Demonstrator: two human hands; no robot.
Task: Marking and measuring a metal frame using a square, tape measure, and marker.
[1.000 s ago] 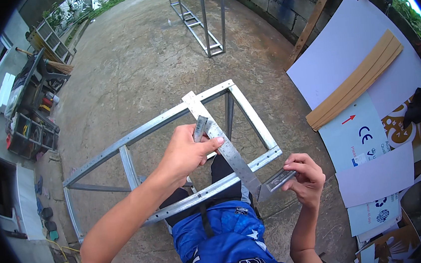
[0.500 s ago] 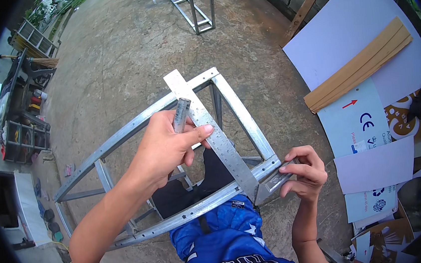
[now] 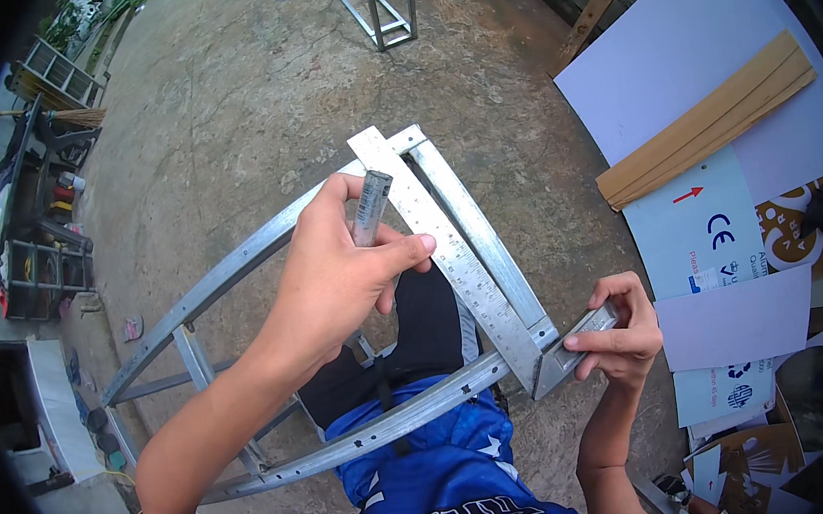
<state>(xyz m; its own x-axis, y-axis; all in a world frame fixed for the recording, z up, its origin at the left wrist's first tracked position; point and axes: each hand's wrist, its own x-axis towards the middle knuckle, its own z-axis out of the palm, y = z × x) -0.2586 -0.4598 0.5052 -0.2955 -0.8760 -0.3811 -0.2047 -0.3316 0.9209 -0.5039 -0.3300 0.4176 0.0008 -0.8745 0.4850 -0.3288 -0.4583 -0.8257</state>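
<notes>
A metal frame of silver square tubing (image 3: 235, 256) with dark drilled holes lies across my front. Over its right end rests a steel try square (image 3: 466, 267), its long ruler blade spanning both side rails near the end bar (image 3: 483, 233). My left hand (image 3: 334, 264) is closed around a grey marker-like cylinder (image 3: 371, 209) standing upright in the grip, and its thumb presses on the blade. At the near right corner, my right hand (image 3: 624, 331) pinches the square's handle (image 3: 591, 324) between thumb and fingers. The cylinder's lower end is hidden by my left hand.
On the right lie white and pale blue sheets (image 3: 688, 233) and a cardboard strip (image 3: 708, 118). Another metal frame (image 3: 392, 32) stands at the far side on the concrete floor (image 3: 251, 105). Crates (image 3: 45, 265) and a broom (image 3: 76, 117) are at the left.
The square has slid right along the frame, so its blade lies closer to the end bar. Both hands have moved right with it, keeping their grips.
</notes>
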